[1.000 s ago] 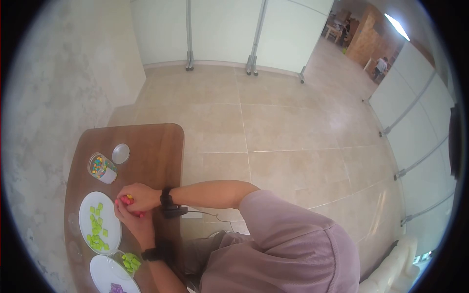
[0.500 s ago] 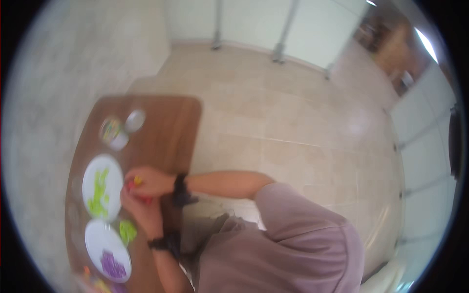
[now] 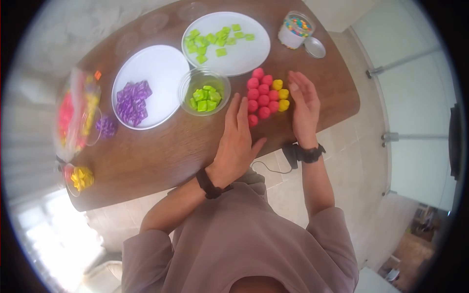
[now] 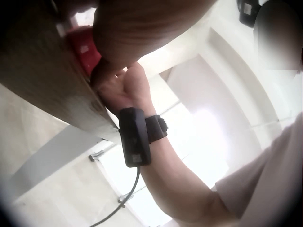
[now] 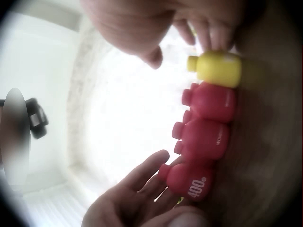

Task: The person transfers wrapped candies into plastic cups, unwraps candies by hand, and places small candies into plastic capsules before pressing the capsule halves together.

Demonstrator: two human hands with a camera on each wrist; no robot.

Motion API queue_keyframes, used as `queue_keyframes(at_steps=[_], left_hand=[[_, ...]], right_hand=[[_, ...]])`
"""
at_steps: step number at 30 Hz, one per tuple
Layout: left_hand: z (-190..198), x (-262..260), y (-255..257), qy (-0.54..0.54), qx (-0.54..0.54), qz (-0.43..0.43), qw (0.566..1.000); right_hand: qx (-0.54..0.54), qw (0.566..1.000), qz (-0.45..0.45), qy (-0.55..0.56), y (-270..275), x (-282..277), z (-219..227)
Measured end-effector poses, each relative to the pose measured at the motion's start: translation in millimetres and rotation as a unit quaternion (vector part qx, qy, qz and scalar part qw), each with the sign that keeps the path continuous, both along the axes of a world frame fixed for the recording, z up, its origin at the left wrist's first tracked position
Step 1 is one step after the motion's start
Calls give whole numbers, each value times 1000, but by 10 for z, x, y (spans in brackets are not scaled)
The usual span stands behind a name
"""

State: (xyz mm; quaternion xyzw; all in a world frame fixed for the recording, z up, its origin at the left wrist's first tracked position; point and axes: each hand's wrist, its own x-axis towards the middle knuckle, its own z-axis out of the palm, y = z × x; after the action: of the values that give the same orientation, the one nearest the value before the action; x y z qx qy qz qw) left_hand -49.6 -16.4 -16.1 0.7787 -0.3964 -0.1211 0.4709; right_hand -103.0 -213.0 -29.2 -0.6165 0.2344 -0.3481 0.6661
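Observation:
In the head view, red mini bottles [image 3: 264, 100] stand packed in a group on the wooden table, with several yellow mini bottles [image 3: 279, 93] at the right side. My left hand [image 3: 234, 141] lies along the group's left side, its fingers straight and thumb spread. On the other side my right hand [image 3: 305, 110] is held with extended fingers beside the yellow ones. The right wrist view shows capped red bottles [image 5: 208, 137] in a row behind one yellow bottle [image 5: 220, 68], the left hand's fingers touching the far end. A red bottle [image 4: 84, 49] shows partly in the left wrist view.
Green square packets lie on a white plate [image 3: 254, 58]; purple ones lie on another plate [image 3: 161, 107]. A clear cup [image 3: 183, 93] holds more green packets. A candy jar [image 3: 292, 36] and its lid [image 3: 315, 47] stand at the far right, a plastic bag [image 3: 73, 117] at the left.
The head view has swung round to face the table. My hands, earlier close together around red and yellow things, are now apart on both sides of the bottle group with fingers straight.

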Motion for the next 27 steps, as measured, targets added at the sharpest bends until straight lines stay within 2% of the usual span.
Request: queue_keyframes(at_steps=[4,6,11,13,20,23,25,26,27], left_hand=[[-20,9,103,-44,7,5,999],[-8,29,101,-59,8,10,998],[-39,96,-33,-196,47,29,979],[-25,104,-88,-199,69,29,977],[65,177,-213,-193,127,17,973],[70,182,-100,-159,110,-12,981],[73,199,-16,-153,104,-30,982],[76,212,18,-149,101,-45,983],[83,214,45,-148,97,-48,983]], right_hand=[[-73,997,-2,39,226,-231,33],[-202,972,21,114,367,-371,93],[-281,934,58,212,448,-389,145],[-302,918,60,251,431,-338,178],[-293,916,46,271,261,-115,213],[-324,908,46,262,279,-159,187],[-361,912,3,195,292,-220,123],[-365,910,0,197,326,-251,150],[-430,882,-41,187,390,-307,184]])
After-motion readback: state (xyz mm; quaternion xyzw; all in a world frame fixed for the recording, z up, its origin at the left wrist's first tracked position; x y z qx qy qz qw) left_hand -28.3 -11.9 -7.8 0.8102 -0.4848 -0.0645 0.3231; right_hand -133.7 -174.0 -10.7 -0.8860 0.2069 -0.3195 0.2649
